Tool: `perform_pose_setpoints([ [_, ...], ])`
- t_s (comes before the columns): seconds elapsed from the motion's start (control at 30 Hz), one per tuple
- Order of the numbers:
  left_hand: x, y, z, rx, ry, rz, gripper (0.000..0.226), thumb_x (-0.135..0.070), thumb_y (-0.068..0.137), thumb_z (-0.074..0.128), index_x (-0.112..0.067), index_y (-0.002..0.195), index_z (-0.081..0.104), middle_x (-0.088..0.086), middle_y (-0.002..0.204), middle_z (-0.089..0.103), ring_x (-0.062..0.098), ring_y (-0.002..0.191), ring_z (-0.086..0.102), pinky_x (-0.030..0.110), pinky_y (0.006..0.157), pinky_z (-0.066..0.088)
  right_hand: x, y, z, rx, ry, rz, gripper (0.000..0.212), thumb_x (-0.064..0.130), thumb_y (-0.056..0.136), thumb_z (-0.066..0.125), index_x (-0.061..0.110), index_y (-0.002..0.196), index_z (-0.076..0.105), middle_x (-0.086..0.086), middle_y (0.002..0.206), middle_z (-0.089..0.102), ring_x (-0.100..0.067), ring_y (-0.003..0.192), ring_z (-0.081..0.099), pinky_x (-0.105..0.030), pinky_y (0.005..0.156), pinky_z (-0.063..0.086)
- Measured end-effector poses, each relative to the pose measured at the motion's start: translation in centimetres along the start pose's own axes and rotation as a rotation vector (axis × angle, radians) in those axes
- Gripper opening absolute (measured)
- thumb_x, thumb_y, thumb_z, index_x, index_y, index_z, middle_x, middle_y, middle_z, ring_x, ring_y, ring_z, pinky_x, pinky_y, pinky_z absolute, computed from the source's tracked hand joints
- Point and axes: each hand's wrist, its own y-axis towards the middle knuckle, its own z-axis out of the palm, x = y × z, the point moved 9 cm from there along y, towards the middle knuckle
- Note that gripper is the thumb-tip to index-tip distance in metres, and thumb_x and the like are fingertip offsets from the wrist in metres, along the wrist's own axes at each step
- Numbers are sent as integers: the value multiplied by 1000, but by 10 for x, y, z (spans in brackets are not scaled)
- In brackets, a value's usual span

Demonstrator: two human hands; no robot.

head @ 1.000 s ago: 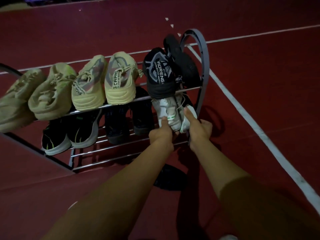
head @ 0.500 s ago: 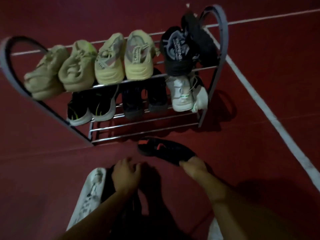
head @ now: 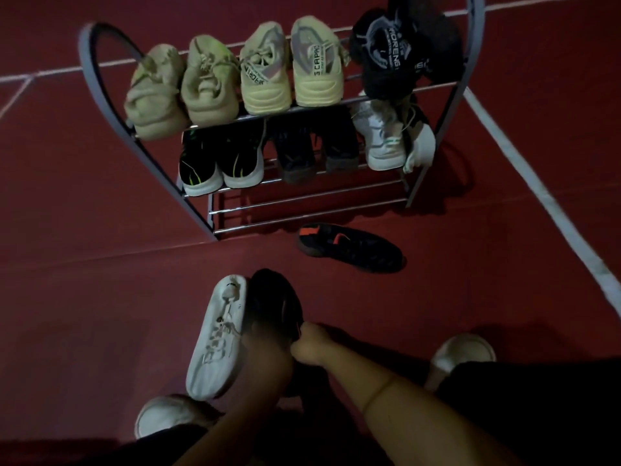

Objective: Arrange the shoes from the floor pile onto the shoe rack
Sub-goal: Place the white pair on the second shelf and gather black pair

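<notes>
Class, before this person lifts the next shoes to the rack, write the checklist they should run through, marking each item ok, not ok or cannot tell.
1. Right hand has hold of the black shoe: ok, it looks closed on its edge.
2. Left hand gripping something: cannot tell, it is hidden in the dark.
3. White-soled shoe ready to stand: not ok, sole faces up.
4. Free space on the shoe rack: ok, lowest bars bare.
5. Floor cleared: not ok, the black and orange shoe lies by the rack.

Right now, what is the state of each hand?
Left hand: blurred and dark against the black shoe; cannot be told.
Right hand: closed on the black shoe.
</notes>
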Motion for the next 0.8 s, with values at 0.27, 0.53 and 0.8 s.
perform_pose_setpoints([
  [0.27,14,20,12,86,-203,-37,112,-42,74,82,-8,159,18,21,149,48,38,132,54,43,105,48,19,22,-123,-480,29,-32,56,18,91,56,10,145,40,-14,120,69,-28,95,74,-35,80,60],
  [0.53,8,16,9,130,-91,10,99,-45,82,78,-4,153,22,19,142,49,36,124,58,40,102,50,47,62,-166,-208,191,93,94,22,98,60,42,157,-11,-27,143,49,-35,71,77,-49,65,64],
  [0.8,-2,8,3,157,45,22,95,-48,93,67,5,152,14,23,152,36,35,137,47,34,108,40,30,58,-151,-624,17,29,44,37,107,34,14,144,41,-21,127,60,-38,108,62,-41,85,53],
])
